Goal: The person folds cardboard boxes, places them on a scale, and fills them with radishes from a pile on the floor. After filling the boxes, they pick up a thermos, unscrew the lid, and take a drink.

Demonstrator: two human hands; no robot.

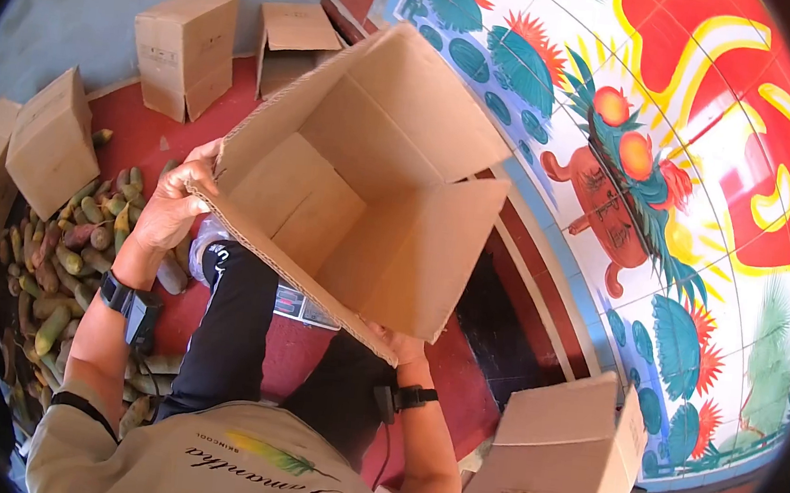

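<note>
Hold the cardboard box steady above the legs; pinching its rim with the left hand, avoid creasing; brace with the right hand, partly hidden; cannot tell whether pinching.

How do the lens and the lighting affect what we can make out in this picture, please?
Head view: lens distortion bows the tiled mural, and black rounds off the frame's edges; head view: the mural is bright, while the open box is shadier inside; head view: the left hand looks fairly sharp.
</note>
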